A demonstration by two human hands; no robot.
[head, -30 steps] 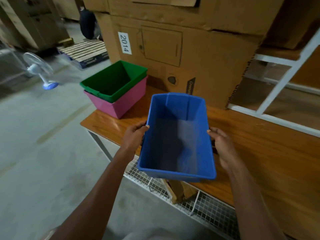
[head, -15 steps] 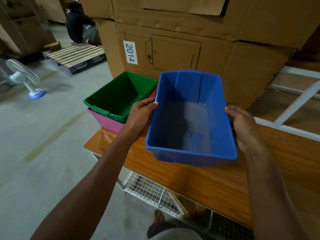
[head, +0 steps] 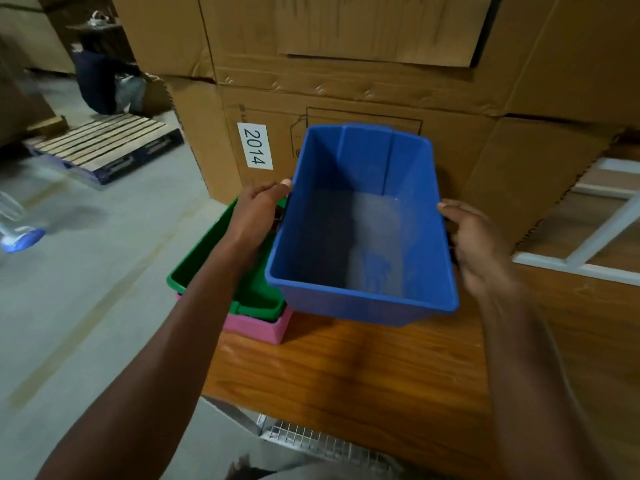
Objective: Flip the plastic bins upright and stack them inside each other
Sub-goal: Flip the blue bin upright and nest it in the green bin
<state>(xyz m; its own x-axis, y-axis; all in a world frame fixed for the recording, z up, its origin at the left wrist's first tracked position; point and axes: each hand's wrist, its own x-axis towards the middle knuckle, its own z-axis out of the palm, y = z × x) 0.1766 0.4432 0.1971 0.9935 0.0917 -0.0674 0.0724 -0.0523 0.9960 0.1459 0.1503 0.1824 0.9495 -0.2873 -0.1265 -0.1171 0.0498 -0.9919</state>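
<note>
Hands clamped on the blue bin (head: 360, 230), one on each long side: the left hand (head: 258, 220) curls over the rim on the side facing the stack, the right hand (head: 474, 244) grips the opposite rim, so they sit apart with the bin between them. And it's on the move! A second ago this bin hung low over the front edge of the wooden table (head: 346, 375), well to the right of the green bin (head: 221, 265); now it has travelled across and its near left corner overlaps the green bin's rim. Mouth up, clear of the table, slightly tilted toward the camera. The green bin is already nested in the pink bin (head: 256, 323), both upright beside the cardboard box labelled 2014 (head: 256, 147). So the flip looks done and this is the last leg, I'd say: slide further over the green bin, square up the edges, then lower it in.
</note>
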